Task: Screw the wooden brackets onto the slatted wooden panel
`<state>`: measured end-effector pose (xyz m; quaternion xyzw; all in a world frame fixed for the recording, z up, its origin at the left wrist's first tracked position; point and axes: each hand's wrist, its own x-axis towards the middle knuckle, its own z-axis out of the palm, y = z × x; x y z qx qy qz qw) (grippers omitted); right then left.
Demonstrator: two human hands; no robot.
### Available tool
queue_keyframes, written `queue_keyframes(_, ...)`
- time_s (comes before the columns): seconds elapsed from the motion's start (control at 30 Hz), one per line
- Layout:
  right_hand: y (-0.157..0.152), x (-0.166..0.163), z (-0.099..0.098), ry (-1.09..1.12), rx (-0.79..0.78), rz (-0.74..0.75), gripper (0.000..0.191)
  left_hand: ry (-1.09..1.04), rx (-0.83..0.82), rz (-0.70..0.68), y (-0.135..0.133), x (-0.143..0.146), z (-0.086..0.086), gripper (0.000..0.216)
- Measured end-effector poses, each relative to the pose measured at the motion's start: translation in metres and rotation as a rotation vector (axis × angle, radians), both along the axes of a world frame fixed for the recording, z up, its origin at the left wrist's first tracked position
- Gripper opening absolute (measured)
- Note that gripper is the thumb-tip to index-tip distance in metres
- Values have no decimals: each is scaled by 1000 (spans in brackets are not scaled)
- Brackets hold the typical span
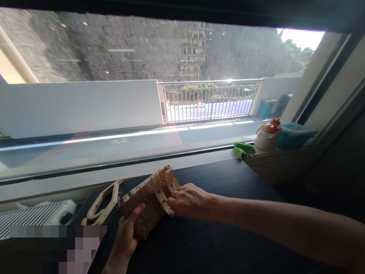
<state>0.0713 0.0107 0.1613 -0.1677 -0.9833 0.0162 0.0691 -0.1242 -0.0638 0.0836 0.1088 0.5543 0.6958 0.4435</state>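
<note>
My left hand (127, 232) grips a rough brown wooden-looking block (146, 207) from its lower left side, the thumb lying across its face. The block is held tilted over the dark table. On its right part sit a pale curved wooden piece (159, 192) with small dark holes and a second pale wooden piece (170, 179) beside it. My right hand (188, 201) is closed against these two pieces, its fingers pinched together. Whatever is between those fingers is hidden.
A pale wooden frame with a curved loop (99, 205) and small metal screws (119, 198) lie left of the block on the black table (216, 236). A green cloth (243, 149), a white jug with an orange lid (268, 136) and a teal box (296, 135) stand near the window.
</note>
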Motion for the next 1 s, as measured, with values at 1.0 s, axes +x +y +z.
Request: queue_keyframes(1.0, -17, 7, -36, 148, -119, -383, 24, 5, 21, 37, 2, 5, -2, 34)
